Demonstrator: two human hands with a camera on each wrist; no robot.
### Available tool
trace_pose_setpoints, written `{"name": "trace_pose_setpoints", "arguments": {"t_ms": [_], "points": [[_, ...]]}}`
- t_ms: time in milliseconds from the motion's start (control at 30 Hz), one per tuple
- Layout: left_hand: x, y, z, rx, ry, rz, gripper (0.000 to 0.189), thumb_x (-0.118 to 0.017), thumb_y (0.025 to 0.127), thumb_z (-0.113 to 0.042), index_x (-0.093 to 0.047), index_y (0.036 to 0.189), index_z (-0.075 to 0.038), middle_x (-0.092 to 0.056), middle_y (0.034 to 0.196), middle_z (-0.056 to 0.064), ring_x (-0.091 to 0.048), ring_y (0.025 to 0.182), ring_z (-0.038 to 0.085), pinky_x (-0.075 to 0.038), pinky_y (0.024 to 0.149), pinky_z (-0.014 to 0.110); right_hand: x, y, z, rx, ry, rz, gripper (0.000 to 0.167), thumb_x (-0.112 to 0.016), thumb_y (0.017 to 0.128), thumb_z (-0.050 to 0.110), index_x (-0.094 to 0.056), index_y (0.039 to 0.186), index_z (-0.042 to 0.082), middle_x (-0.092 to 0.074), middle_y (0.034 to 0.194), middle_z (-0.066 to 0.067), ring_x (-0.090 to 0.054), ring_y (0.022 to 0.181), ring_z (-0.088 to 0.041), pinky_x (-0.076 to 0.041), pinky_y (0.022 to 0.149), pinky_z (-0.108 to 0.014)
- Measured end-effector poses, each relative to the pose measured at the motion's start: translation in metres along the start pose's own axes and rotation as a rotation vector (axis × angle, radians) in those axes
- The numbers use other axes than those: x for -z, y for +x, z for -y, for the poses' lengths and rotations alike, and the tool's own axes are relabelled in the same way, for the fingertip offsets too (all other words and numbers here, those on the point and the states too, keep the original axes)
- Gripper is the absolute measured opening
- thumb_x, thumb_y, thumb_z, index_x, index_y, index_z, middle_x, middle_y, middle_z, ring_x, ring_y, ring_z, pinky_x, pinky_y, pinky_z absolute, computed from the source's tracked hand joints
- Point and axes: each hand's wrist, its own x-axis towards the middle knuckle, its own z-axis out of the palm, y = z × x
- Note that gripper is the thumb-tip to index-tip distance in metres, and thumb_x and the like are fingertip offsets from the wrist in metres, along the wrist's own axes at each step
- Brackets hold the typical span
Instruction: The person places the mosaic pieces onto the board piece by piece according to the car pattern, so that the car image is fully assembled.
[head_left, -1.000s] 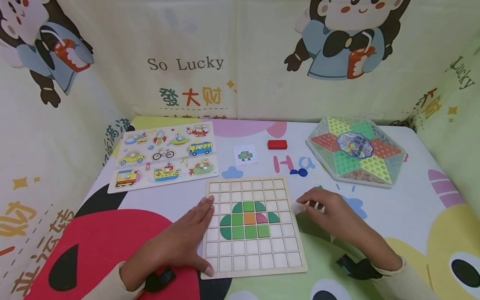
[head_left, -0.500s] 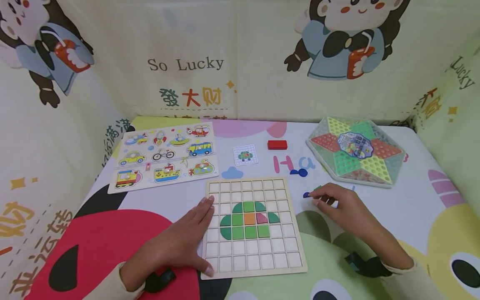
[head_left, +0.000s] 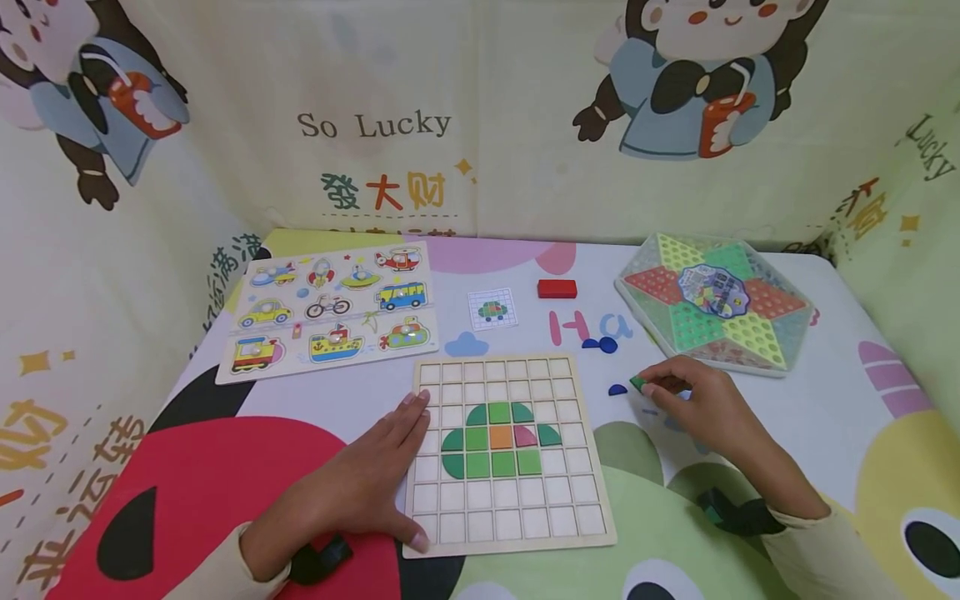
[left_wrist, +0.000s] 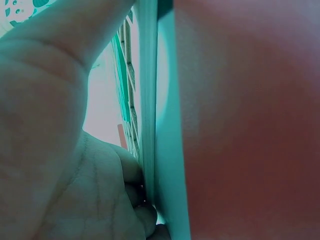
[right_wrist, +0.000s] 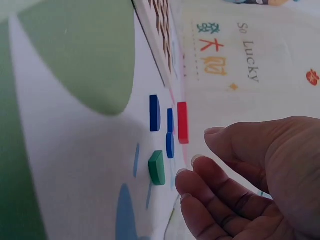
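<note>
My left hand (head_left: 375, 467) rests along the left edge of a wooden grid board (head_left: 502, 527), fingers at the upper side and thumb at the near corner. The left wrist view shows that hand against the board's edge. Set in the grid are green squares and rounded pieces, an orange square (head_left: 500, 437) and a pink piece (head_left: 525, 435). To the right of the board, my right hand (head_left: 693, 404) has its fingertips by a small green piece (head_left: 637, 382). In the right wrist view a gap separates the loosely bent fingers and thumb from that green piece (right_wrist: 157, 168).
A blue half-round piece (head_left: 617, 390) lies beside the board; more blue pieces (head_left: 607, 345) and a red block (head_left: 557, 289) lie farther back. Behind the board are a pattern card (head_left: 492, 310), a vehicle puzzle (head_left: 330, 312) at left and a hexagonal box (head_left: 712, 304) at right.
My right hand has moved away from the board's right edge, rightward and back to the green piece, uncovering the blue half-round piece. My left hand stays on the board.
</note>
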Motion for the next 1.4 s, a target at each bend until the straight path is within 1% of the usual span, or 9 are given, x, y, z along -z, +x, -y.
{"name": "trace_pose_setpoints", "arguments": {"t_ms": [167, 367, 467, 600, 700, 833, 1067, 1300, 1400], "points": [[0.001, 0.0, 0.0, 0.003, -0.006, 0.003, 0.132, -0.083, 0.056, -0.065, -0.019, 0.155, -0.005, -0.003, 0.163, 0.007, -0.001, 0.147, 0.028, -0.027, 0.111, 0.05, -0.001, 0.003, -0.007, -0.076, 0.006, 0.031, 0.015, -0.072, 0.087, 0.004, -0.071, 0.102, 0.002, -0.066, 0.093, -0.006, -0.062, 0.077, -0.02, -0.048, 0.053, -0.025], [0.002, -0.001, -0.001, 0.005, -0.009, 0.003, 0.132, -0.083, 0.056, -0.065, -0.019, 0.155, -0.006, -0.003, 0.163, 0.006, -0.002, 0.147, 0.028, -0.028, 0.111, 0.05, -0.005, 0.008, -0.013, -0.157, -0.02, 0.045, 0.016, -0.072, 0.088, 0.006, -0.07, 0.103, 0.001, -0.066, 0.093, -0.009, -0.062, 0.079, -0.023, -0.05, 0.059, -0.027], [0.002, -0.001, -0.001, 0.004, -0.008, 0.004, 0.132, -0.083, 0.056, -0.065, -0.02, 0.155, -0.006, -0.003, 0.163, 0.006, -0.002, 0.147, 0.028, -0.028, 0.111, 0.05, -0.008, 0.011, -0.014, -0.195, -0.026, 0.061, 0.02, -0.073, 0.087, 0.007, -0.069, 0.105, 0.0, -0.066, 0.094, -0.011, -0.063, 0.081, -0.025, -0.051, 0.061, -0.03], [0.003, -0.002, -0.001, 0.001, -0.007, 0.004, 0.132, -0.083, 0.056, -0.065, -0.02, 0.155, -0.006, -0.003, 0.163, 0.007, -0.002, 0.147, 0.028, -0.028, 0.111, 0.05, -0.01, 0.016, -0.015, -0.219, -0.049, 0.096, 0.027, -0.074, 0.087, 0.009, -0.067, 0.111, -0.002, -0.065, 0.094, -0.012, -0.06, 0.079, -0.024, -0.048, 0.058, -0.032], [0.003, -0.002, -0.002, 0.0, -0.005, 0.004, 0.132, -0.083, 0.056, -0.065, -0.019, 0.155, -0.006, -0.003, 0.163, 0.007, -0.002, 0.147, 0.028, -0.028, 0.111, 0.05, -0.011, 0.018, -0.016, -0.21, -0.078, 0.11, 0.028, -0.074, 0.086, 0.01, -0.068, 0.111, -0.003, -0.063, 0.09, -0.011, -0.056, 0.074, -0.022, -0.045, 0.055, -0.033], [0.003, -0.002, -0.002, 0.0, -0.003, 0.006, 0.132, -0.082, 0.056, -0.066, -0.019, 0.155, -0.005, -0.003, 0.163, 0.007, -0.002, 0.147, 0.028, -0.028, 0.111, 0.05, -0.012, 0.02, -0.015, -0.193, -0.093, 0.123, 0.025, -0.074, 0.085, 0.01, -0.07, 0.106, -0.004, -0.059, 0.087, -0.009, -0.052, 0.072, -0.02, -0.043, 0.055, -0.033], [0.004, -0.003, -0.003, 0.002, 0.006, -0.001, 0.132, -0.082, 0.057, -0.065, -0.019, 0.155, -0.005, -0.004, 0.163, 0.008, -0.002, 0.147, 0.029, -0.029, 0.11, 0.05, -0.012, 0.021, -0.008, -0.214, -0.062, 0.133, 0.022, -0.072, 0.087, 0.007, -0.067, 0.107, -0.001, -0.065, 0.086, -0.007, -0.057, 0.071, -0.019, -0.046, 0.053, -0.032], [0.004, -0.003, -0.003, 0.0, 0.0, 0.004, 0.131, -0.082, 0.057, -0.066, -0.02, 0.155, -0.004, -0.003, 0.163, 0.008, -0.002, 0.147, 0.029, -0.028, 0.111, 0.05, -0.008, 0.021, 0.004, -0.147, -0.019, 0.144, 0.019, -0.068, 0.09, 0.003, -0.068, 0.109, 0.001, -0.067, 0.087, -0.003, -0.054, 0.072, -0.018, -0.046, 0.056, -0.028], [0.005, -0.003, -0.003, 0.003, -0.001, 0.006, 0.131, -0.081, 0.057, -0.066, -0.019, 0.155, -0.004, -0.003, 0.163, 0.008, -0.002, 0.147, 0.029, -0.028, 0.111, 0.05, -0.008, 0.021, 0.015, -0.083, 0.018, 0.166, 0.019, -0.068, 0.089, 0.001, -0.068, 0.108, 0.002, -0.066, 0.087, -0.002, -0.055, 0.074, -0.018, -0.048, 0.058, -0.026]]}}
